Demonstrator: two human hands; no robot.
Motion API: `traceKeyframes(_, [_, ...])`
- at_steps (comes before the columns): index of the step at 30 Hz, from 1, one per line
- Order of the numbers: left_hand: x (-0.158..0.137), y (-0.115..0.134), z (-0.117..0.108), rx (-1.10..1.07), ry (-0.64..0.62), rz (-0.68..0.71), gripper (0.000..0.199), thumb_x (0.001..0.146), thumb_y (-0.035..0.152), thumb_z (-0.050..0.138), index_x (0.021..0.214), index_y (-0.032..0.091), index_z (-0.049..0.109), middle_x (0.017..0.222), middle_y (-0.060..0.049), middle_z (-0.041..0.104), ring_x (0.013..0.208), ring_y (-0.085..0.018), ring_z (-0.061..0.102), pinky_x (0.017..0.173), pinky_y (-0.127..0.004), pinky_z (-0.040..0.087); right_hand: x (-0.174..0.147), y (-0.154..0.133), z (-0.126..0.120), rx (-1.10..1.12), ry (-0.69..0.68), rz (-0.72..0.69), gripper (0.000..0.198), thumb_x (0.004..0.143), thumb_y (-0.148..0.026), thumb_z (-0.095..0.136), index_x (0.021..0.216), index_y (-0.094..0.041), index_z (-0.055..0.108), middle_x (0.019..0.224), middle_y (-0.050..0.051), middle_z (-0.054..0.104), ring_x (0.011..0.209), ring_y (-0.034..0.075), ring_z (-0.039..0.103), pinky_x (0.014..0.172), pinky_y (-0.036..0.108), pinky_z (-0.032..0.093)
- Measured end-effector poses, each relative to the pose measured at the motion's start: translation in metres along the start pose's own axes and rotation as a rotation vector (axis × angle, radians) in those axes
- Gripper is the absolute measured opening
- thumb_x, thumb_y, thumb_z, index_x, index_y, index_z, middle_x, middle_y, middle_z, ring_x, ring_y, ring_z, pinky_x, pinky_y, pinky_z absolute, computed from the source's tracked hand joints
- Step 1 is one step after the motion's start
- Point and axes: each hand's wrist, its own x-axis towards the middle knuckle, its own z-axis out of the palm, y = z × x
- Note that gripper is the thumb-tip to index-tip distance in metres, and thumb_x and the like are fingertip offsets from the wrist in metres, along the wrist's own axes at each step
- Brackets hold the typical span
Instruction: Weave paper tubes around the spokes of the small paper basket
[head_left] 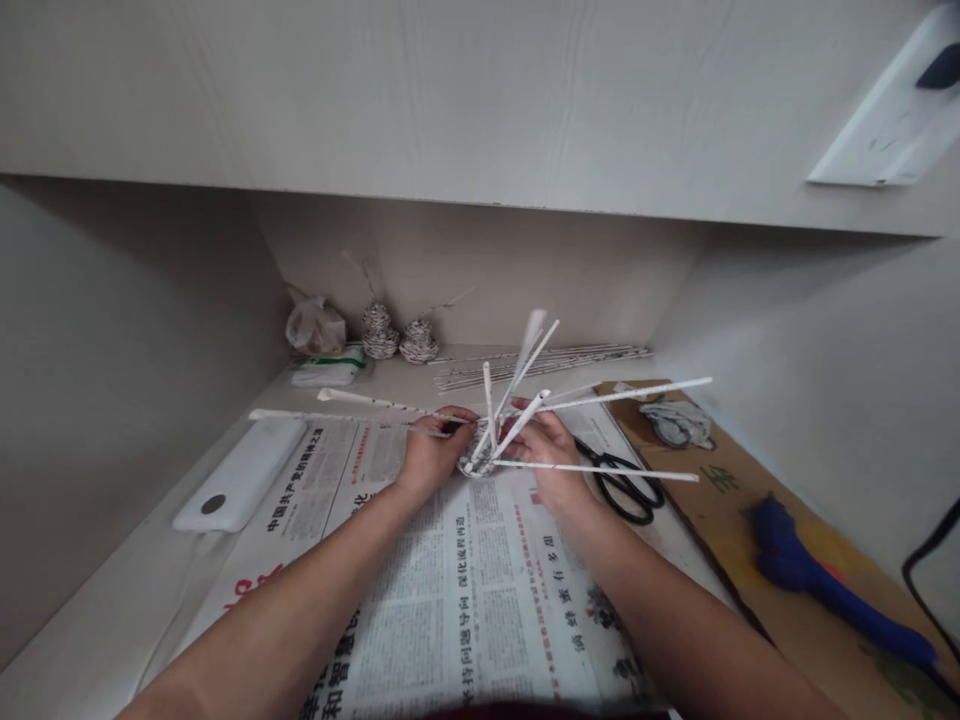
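Biggest first: pale recess (pixel 570 275), newspaper (pixel 420 570) spread across its surface, cardboard sheet (pixel 697 452) along the right side. Blue tool (pixel 832 592) lies on the cardboard, white device (pixel 247 470) at left by the paper's edge. Loose bundle of paper rods (pixel 540 367) at the back.

Main item: woven paper piece (pixel 477 464), low and central over the newspaper, between both hands, its long spokes sticking out left, right and up. Left hand (pixel 435 450): thumb and fingers pinched narrow on its left edge. Right hand (pixel 553 450): fingers curved in at its right side, partly behind the spokes; I can't tell whether they pinch a strand or just brace.

Smaller stuff: black scissors (pixel 602 461) beside the right hand, plastic bag (pixel 316 326) and white packet (pixel 330 368) in the back left corner, two gourd-shaped weaves (pixel 380 335) next to them.

Risks, as I judge them: the lower right spoke passes over the scissors from my angle, so a turn of the piece could snag it on the handles. Thin rolled paper would likely kink if bent sharply. If the left pinch slackens while the right side pulls, the weave could loosen or skew. Spokes this crowded near the right fingers make picking the wrong one easy.
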Motion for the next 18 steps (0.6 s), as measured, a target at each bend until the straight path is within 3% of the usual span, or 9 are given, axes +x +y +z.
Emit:
traceKeyframes(4, [-0.0003, 0.0009, 0.0002, -0.014, -0.017, -0.016, 0.018, 0.072, 0.032, 0.073, 0.08, 0.016, 0.076, 0.072, -0.005, 0.075, 0.062, -0.017, 0.065, 0.06, -0.027, 0.048, 0.001, 0.0005, -0.0007, -0.035, 0.031, 0.024, 0.037, 0.07, -0.052, 0.08, 0.085, -0.02, 0.069, 0.067, 0.0, 0.068, 0.061, 0.015, 0.064, 0.059, 0.029, 0.054])
traceKeyframes(8, [0.0019, -0.0016, -0.001, -0.064, 0.01, -0.052, 0.021, 0.07, 0.033, 0.075, 0.082, 0.016, 0.078, 0.077, -0.008, 0.077, 0.066, -0.02, 0.068, 0.062, -0.029, 0.05, -0.0013, 0.0015, 0.0008, -0.097, 0.098, 0.043, 0.035, 0.068, -0.052, 0.08, 0.075, -0.02, 0.066, 0.066, 0.0, 0.067, 0.059, 0.014, 0.061, 0.053, 0.025, 0.05])
traceKeyframes(13, [0.0015, 0.0016, -0.0022, -0.069, 0.015, -0.064, 0.024, 0.07, 0.035, 0.076, 0.083, 0.016, 0.079, 0.085, -0.009, 0.079, 0.075, -0.022, 0.07, 0.07, -0.03, 0.051, 0.0008, 0.0061, 0.0013, -0.069, 0.143, 0.088, 0.035, 0.062, -0.046, 0.082, 0.079, -0.02, 0.065, 0.068, 0.0, 0.068, 0.057, 0.014, 0.061, 0.049, 0.025, 0.049])
traceKeyframes(18, [-0.0014, 0.0029, -0.0008, -0.064, -0.013, -0.075, 0.024, 0.072, 0.038, 0.075, 0.074, 0.015, 0.076, 0.074, -0.006, 0.075, 0.067, -0.018, 0.065, 0.066, -0.028, 0.048, 0.0015, 0.0039, 0.0016, -0.044, 0.189, 0.094, 0.034, 0.063, -0.04, 0.08, 0.086, -0.02, 0.065, 0.061, -0.003, 0.065, 0.055, 0.014, 0.061, 0.049, 0.025, 0.049])
